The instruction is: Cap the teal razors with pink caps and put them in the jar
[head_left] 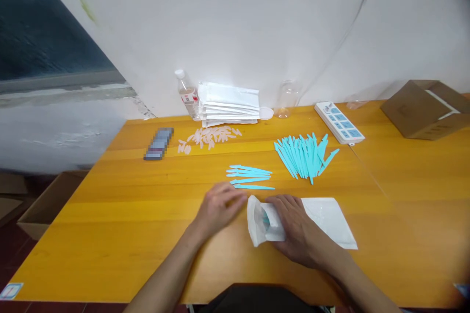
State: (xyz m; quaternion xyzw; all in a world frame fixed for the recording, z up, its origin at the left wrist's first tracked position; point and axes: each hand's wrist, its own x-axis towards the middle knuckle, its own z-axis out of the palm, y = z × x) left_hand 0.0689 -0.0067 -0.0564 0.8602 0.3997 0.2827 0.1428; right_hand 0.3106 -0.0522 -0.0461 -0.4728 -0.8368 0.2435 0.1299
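Dark clothing [259, 298] is showing nearest; right grip [295, 227] is wrapping around a white pouch [278, 225] over the tabletop [121, 215].
Pouch is sitting near the front, right of center, mouth gaping left, teal contents [266, 220] showing inside; left grip [219, 207] is hovering just beside the mouth, fingers slightly apart, holding nothing visible. Pouch is probably handling light, soft, caving if squeezed; body behind the mouth is looking like the best hold. Loose teal sticks [251, 176] are looking light, thin, fairly stiff, maybe slick; pinching mid-length is suiting them.
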